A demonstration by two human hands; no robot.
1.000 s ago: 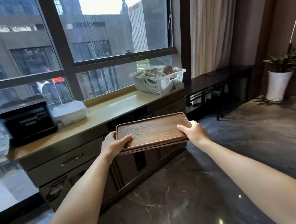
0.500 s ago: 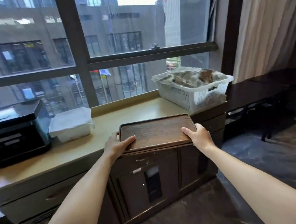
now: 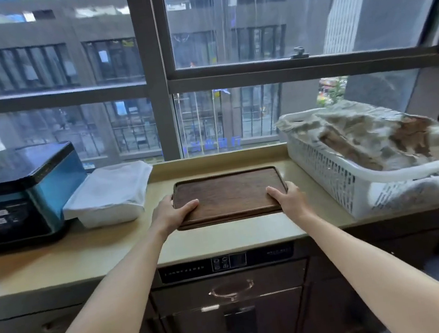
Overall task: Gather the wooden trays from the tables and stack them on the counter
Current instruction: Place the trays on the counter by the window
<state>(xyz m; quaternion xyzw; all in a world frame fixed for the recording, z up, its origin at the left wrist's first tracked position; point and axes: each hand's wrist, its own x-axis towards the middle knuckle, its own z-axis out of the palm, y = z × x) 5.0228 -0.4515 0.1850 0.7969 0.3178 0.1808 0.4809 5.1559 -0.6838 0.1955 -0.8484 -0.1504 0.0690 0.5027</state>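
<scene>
Both hands, left hand [image 3: 173,213] and right hand [image 3: 287,199], grip the wooden trays [image 3: 229,194] over the counter [image 3: 222,238]; fingers beneath are hidden.

We count two bare hands, the left hand [image 3: 172,212] and the right hand [image 3: 286,198]. Between them we see one stack of wooden trays [image 3: 229,194]; how many trays it holds we cannot tell. On the counter [image 3: 106,251] there is also one black box [image 3: 18,193] at its left edge, one white covered container [image 3: 110,194], and one white basket [image 3: 334,179] at its right edge.
</scene>
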